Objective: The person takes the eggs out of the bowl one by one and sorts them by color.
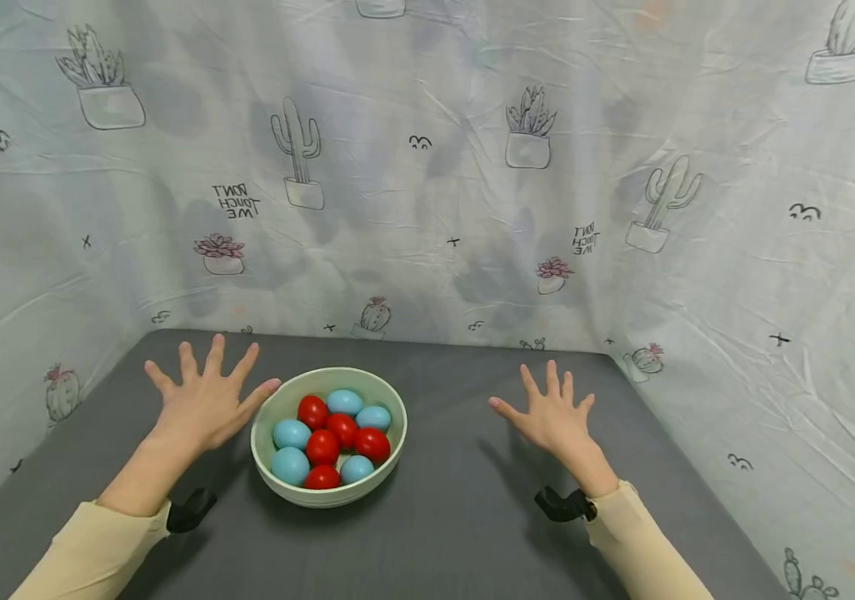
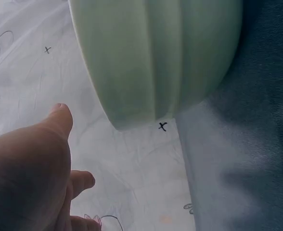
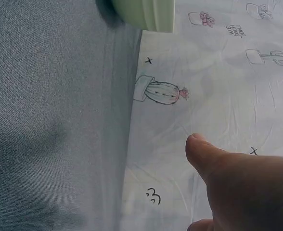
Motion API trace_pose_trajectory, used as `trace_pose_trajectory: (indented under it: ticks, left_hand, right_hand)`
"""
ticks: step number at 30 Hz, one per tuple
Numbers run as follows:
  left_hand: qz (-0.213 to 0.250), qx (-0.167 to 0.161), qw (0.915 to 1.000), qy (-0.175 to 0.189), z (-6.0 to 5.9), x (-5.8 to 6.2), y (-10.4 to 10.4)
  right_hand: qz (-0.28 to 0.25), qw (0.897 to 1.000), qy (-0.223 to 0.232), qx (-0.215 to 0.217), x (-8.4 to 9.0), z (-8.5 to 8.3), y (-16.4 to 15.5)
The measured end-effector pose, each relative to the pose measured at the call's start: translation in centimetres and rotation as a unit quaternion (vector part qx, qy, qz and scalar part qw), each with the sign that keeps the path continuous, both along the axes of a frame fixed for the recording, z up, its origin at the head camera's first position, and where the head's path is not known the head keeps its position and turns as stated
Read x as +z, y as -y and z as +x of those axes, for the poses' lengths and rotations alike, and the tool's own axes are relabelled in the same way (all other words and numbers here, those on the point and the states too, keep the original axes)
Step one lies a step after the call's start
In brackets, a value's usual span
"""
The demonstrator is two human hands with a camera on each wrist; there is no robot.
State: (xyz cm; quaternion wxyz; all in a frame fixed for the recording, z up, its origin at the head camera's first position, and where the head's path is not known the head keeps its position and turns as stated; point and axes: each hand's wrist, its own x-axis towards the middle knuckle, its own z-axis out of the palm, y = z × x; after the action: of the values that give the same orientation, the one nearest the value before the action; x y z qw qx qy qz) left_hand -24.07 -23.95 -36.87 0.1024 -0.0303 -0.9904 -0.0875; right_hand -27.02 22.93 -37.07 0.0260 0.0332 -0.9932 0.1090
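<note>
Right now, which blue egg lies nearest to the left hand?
The blue egg at the bowl's left side; the other blue ones sit farther from the left hand.

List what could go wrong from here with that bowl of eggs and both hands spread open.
1. The left hand has its thumb at the rim of the bowl; a careless nudge might slide or tip it on the grey table.
2. The red eggs and blue eggs are heaped close together, so lifting one may set others rolling.
3. The right hand hovers apart from the bowl, too far to steady it quickly.
</note>
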Motion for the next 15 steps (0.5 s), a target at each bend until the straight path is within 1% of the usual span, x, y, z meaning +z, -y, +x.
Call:
trace_pose_trajectory:
  ticks: [3,7,10,12,15]
  left_hand:
    - [0.004,0.0,1.0,-0.005,-0.4,0.0,-0.3]
    - [0.006,-0.005,0.9999,-0.015,-0.4,-0.2,-0.4]
    - [0.01,-0.01,0.9997,-0.019,-0.3,-0.3,-0.5]
    - [0.022,-0.015,0.9996,-0.013,-0.1,-0.3,-0.6]
    - [0.054,-0.03,0.9981,-0.001,0.2,-0.4,-0.6]
  right_hand:
    - [-0.003,1.0,-0.004,-0.003,0.0,-0.2,-0.2]
    - [-0.02,1.0,-0.022,-0.005,-0.3,-0.3,0.0]
    - [-0.05,0.998,-0.048,0.007,-0.4,-0.3,0.4]
    - [-0.075,0.995,-0.069,0.021,-0.5,-0.3,0.6]
    - [-0.125,0.986,-0.101,0.051,-0.6,-0.2,1.0]
